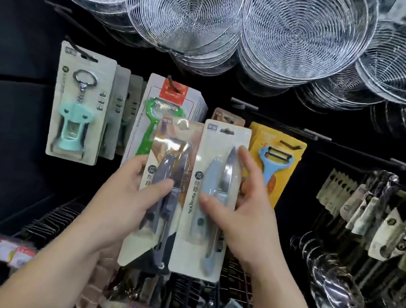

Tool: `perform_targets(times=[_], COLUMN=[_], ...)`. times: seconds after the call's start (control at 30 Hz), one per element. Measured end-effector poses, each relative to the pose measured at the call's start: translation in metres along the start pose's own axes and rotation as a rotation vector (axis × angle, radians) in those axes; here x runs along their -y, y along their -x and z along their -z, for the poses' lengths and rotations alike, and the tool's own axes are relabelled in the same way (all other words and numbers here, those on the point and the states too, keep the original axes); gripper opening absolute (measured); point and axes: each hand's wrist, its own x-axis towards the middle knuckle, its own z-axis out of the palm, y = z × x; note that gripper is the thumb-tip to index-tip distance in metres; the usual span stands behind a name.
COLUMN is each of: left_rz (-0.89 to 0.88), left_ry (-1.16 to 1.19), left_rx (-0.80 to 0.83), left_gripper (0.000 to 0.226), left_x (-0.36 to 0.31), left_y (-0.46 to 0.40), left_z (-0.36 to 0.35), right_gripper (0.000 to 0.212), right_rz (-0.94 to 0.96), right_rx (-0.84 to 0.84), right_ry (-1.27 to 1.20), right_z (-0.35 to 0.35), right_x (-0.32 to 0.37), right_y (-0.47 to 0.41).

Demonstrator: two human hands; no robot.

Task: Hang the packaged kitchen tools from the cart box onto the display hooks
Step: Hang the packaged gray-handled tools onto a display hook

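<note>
the lower parts of both forearms are cut off by the near edge of the view, and the cart box cannot be made out. the shelf labels [5, 252] at the near left are blurred and cannot be read. the back fingers of the left hand [129, 196] are hidden behind the grey knife pack [162, 200], which is gripped with the thumb laid across its front. part of this pack's right edge is covered by the blue knife pack [210, 201], which overlaps it. the blue knife pack is held by the right hand [237, 218], with the thumb pressed on the handle and the fingers curled round the right edge; one fingertip is seen over the blade tip. both packs are held in front of the display, near its middle, with long axes running near to far, slightly tilted, hang holes at the far end and blade tips pointing far. behind them a green peeler pack [159, 122] and a yellow peeler pack [276, 158] are seen on hooks, partly hidden. a corkscrew pack [79, 106] is hung at the left. wire strainers [303, 32] are hung across the far top, cut off by the frame. shiny spoons [338, 295] at the near right are blurred.
</note>
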Motion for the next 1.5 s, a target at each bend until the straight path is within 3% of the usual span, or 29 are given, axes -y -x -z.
perform_targets(times=[0.3, 0.67, 0.97, 1.17, 1.5], left_rz=[0.001, 0.036, 0.05, 0.062, 0.097], left_ry=[-0.012, 0.06, 0.098, 0.066, 0.048], left_rx=[-0.106, -0.103, -0.088, -0.102, -0.066], left_gripper=[0.024, 0.028, 0.029, 0.026, 0.027], left_x=[-0.01, -0.01, -0.006, -0.006, 0.0], left_y=[0.008, 0.008, 0.007, 0.008, 0.006], left_z=[0.003, 0.006, 0.011, 0.014, 0.018], right_gripper=[0.094, 0.1, 0.105, 0.096, 0.091], right_rz=[0.001, -0.028, -0.123, -0.178, -0.109], right_rx=[-0.003, -0.001, 0.09, 0.056, -0.066], right_ry=[-0.068, -0.129, -0.369, -0.291, 0.155], right_z=[0.01, 0.008, 0.019, 0.017, -0.005], right_x=[0.008, 0.011, 0.037, 0.032, 0.0], right_y=[-0.02, -0.026, -0.032, -0.043, -0.06])
